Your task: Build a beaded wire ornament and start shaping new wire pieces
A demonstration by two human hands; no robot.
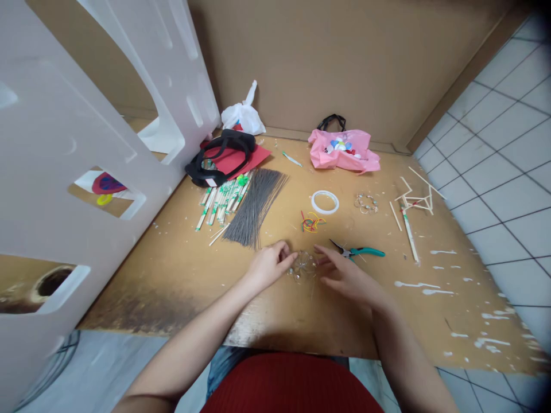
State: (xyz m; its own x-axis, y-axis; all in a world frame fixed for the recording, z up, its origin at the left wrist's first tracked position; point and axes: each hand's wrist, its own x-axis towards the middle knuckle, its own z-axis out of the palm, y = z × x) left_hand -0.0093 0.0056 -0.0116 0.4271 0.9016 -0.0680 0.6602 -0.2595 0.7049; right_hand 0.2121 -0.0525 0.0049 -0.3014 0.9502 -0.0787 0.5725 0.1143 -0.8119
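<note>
On the brown board (pixel 181 287) lies a small piece of thin wire with clear beads (pixel 302 266), set between my two hands. My left hand (pixel 269 265) rests at the piece's left side with its fingers curled, the fingertips pinching the edge of the wire. My right hand (pixel 344 275) is at the piece's right side, its fingers spread apart and touching or nearly touching the wire. Teal-handled pliers (pixel 359 251) lie just beyond my right hand.
A bundle of grey wires (pixel 255 207), wrapped chopsticks (pixel 221 201), coloured rubber bands (pixel 312 222), a white tape ring (pixel 325 202), small wire rings (pixel 365 203), a stick frame (pixel 413 202), a pink bag (pixel 344 150), a black strap (pixel 219 156) on red paper, a white plastic bag (pixel 243 115). A white panel (pixel 64 149) stands left.
</note>
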